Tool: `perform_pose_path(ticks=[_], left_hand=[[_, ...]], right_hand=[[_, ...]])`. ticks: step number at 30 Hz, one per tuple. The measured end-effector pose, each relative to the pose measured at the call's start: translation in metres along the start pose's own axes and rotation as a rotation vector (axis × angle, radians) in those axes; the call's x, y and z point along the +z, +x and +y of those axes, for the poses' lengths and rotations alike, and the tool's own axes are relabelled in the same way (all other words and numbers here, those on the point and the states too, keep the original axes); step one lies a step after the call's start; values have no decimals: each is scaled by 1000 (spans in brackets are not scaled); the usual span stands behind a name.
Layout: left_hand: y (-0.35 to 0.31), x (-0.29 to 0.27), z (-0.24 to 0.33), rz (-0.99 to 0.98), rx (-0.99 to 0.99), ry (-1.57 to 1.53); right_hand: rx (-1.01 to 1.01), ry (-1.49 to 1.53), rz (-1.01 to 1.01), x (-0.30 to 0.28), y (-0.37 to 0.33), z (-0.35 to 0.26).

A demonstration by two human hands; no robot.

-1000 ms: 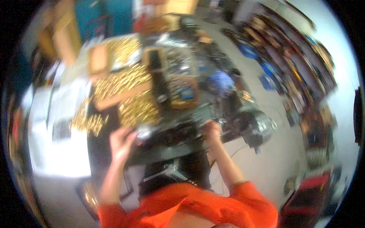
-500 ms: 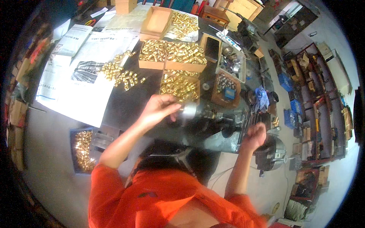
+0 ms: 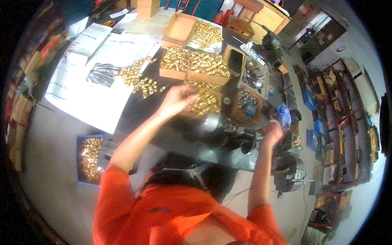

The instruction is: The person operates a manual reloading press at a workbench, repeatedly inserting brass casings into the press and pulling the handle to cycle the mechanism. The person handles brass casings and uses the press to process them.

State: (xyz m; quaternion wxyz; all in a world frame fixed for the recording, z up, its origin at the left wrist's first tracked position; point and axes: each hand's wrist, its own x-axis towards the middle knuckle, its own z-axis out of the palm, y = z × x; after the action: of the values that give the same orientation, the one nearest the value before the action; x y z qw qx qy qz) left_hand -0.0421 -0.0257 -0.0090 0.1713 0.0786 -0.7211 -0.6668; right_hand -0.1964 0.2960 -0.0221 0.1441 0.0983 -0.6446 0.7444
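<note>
My left hand [image 3: 179, 100] hangs at the near left edge of a cardboard box of brass fittings [image 3: 205, 102]. Its fingers are curled together, and whatever they pinch is too small and blurred to name. Just to the right of that hand is the round silvery chuck [image 3: 211, 122] of a small bench machine [image 3: 245, 136]. My right hand [image 3: 272, 134] is closed in a fist at the machine's right end, beside a crumpled blue cloth [image 3: 283, 115]; its fingers hide what they grip.
Two more boxes of brass fittings [image 3: 208, 64] stand behind, with loose brass pieces [image 3: 141, 81] on newspaper [image 3: 92, 104] to the left. A blue bin of brass parts [image 3: 90, 159] sits low at left. A phone [image 3: 235, 61] and a tray of metal parts [image 3: 255, 77] are at right.
My left hand has moved from the chuck up to the box of brass fittings. My right hand has shifted slightly up and left, toward the blue cloth. The whole view has tilted a little.
</note>
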Motion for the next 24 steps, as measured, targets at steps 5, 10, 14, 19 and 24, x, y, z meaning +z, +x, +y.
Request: perform_pose_path(ticks=[5,10,14,19,24], left_hand=[[-2,-39,-16,53,-14,167],[-29,-87,-51,211,-88,670],[-8,-78,-57,221,-46,949],[32,-64,-50,94,-184,1344],[29,-66,-57,92,-156,1447]], right_hand=[[28,284,-21,-27,-62,-55],[362,333,18,-71,-97,14],[320,277,138,-34,-69,48],[360,207,112,-27,-63,40],[479,324,98,-61,-73,60]])
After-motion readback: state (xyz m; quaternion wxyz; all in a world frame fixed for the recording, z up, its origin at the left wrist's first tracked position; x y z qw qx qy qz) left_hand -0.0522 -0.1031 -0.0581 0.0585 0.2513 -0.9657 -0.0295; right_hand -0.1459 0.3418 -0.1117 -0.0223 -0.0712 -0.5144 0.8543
